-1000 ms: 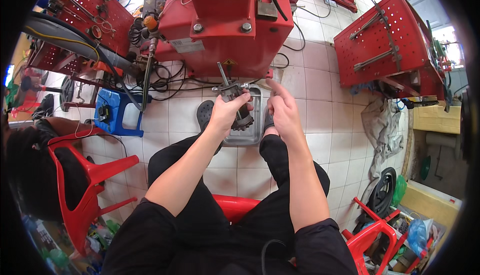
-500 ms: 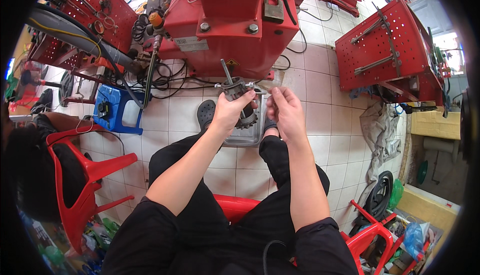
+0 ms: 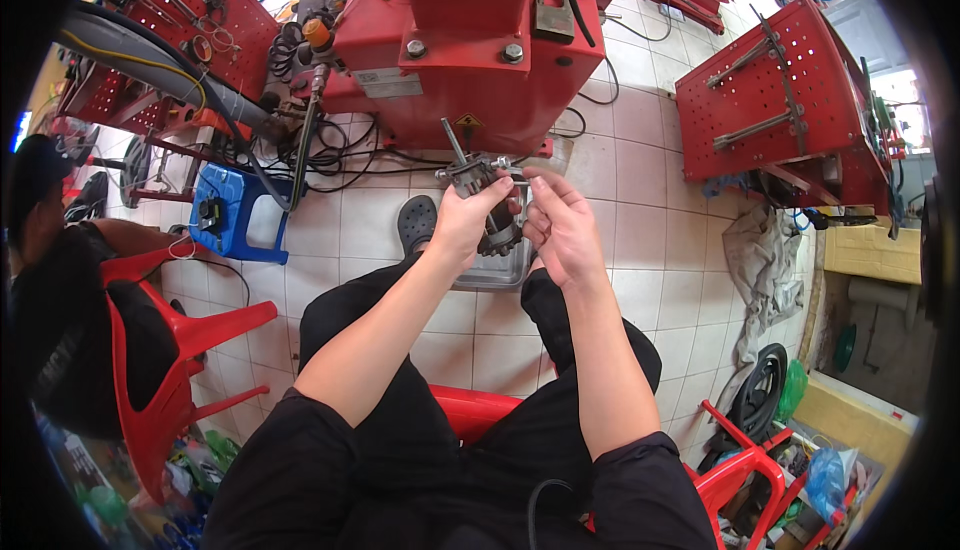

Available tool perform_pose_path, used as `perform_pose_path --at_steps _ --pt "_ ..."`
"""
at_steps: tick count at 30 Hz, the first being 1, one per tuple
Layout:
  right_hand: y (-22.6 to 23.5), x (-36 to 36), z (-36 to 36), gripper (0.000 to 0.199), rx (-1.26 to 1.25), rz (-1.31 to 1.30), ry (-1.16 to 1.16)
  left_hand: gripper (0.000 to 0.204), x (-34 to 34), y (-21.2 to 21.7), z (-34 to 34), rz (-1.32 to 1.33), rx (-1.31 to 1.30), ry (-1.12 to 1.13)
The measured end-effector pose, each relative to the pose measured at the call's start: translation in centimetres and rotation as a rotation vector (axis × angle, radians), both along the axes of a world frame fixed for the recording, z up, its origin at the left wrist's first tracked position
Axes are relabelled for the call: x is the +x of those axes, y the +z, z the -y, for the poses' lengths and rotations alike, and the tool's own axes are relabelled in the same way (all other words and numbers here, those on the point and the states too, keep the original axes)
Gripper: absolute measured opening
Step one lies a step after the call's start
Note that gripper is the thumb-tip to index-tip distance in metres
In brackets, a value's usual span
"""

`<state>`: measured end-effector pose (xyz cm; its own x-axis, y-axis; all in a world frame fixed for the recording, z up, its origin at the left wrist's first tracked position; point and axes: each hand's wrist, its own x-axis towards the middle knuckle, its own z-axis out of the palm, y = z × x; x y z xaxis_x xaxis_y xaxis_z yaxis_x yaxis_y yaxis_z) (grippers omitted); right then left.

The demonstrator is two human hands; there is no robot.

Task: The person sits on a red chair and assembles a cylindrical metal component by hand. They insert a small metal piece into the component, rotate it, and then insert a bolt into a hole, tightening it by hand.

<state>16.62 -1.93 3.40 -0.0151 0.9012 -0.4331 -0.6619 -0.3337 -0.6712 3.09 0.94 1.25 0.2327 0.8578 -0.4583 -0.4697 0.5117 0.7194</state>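
Both hands are raised in front of the seated person, above the knees and over a tiled floor [image 3: 650, 200]. The left hand [image 3: 465, 220] is closed around a dark, greasy metal mechanical part [image 3: 487, 195], fingers wrapped over its top; a thin metal rod sticks up and to the left out of the part. The right hand [image 3: 562, 225] sits just beside it, touching the part's right side, its fingers curled and pinched at the upper edge (whether they grip a small piece there or only the part itself cannot be told). The part hangs in the air between the two hands, directly above a shallow metal tray [image 3: 497, 270] lying on the floor between the person's feet. A dark perforated clog [image 3: 416, 223] shows just left of the tray. Behind the hands stands a large red machine [image 3: 470, 40] with two bolts on its front face, black cables tangled at its base. A blue plastic stool [image 3: 235, 212] is to the left, near a red plastic chair [image 3: 165, 350] on which another person sits. A red pegboard tool cart [image 3: 780, 100] stands well apart to the right, a grey rag [image 3: 760, 270] below it.
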Motion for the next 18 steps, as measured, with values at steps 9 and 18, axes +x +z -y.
perform_pose_path --at_steps 9,18 --pt "1.0 -0.3 0.0 0.024 0.207 0.739 -0.01 0.021 -0.1 -0.3 0.0 0.038 0.0 0.003" --pt "1.5 0.0 0.1 0.022 0.281 1.192 -0.022 0.02 0.0 -0.3 -0.1 -0.034 0.082 0.016"
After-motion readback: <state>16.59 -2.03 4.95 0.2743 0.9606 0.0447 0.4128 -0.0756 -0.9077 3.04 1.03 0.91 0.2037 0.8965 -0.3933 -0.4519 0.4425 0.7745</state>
